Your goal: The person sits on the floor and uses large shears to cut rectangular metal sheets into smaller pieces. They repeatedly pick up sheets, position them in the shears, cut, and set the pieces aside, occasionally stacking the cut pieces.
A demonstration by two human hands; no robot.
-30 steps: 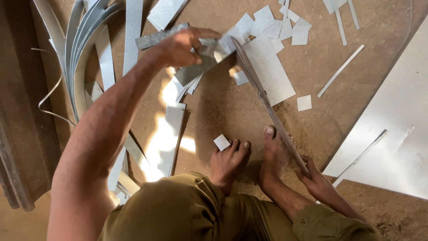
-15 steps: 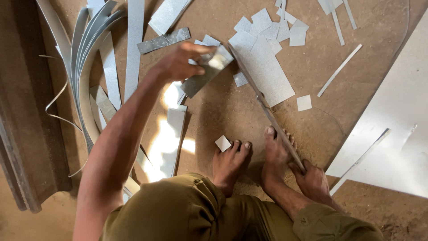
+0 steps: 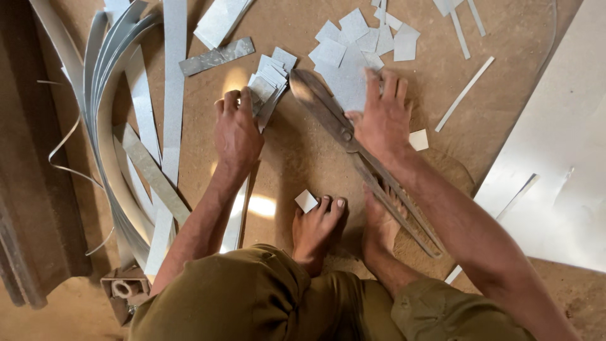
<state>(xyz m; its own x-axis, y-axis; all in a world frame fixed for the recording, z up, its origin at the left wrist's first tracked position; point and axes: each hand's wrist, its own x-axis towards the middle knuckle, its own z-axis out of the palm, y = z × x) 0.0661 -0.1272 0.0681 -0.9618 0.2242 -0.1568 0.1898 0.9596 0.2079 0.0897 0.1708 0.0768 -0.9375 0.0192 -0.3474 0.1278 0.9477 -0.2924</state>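
My left hand [image 3: 237, 129] has come back from the far strips to close its fingers on the small stack of cut pieces [image 3: 268, 82], while my right hand [image 3: 382, 120] now presses flat, fingers spread, on the shears [image 3: 353, 142] lying on the floor [image 3: 297, 151].

Left hand [image 3: 237, 129] on metal pieces [image 3: 268, 82], right hand [image 3: 382, 120] on shears [image 3: 353, 148]

Brown fibreboard floor [image 3: 303, 151], sunlit patch [image 3: 260, 206], dark wooden beam [image 3: 25, 189] at left

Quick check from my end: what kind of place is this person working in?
Probably a small sheet-metal workshop, worked on the floor: large tin snips lie under the right hand, cut metal squares are scattered ahead, and long curved metal strips pile beside the left hand.
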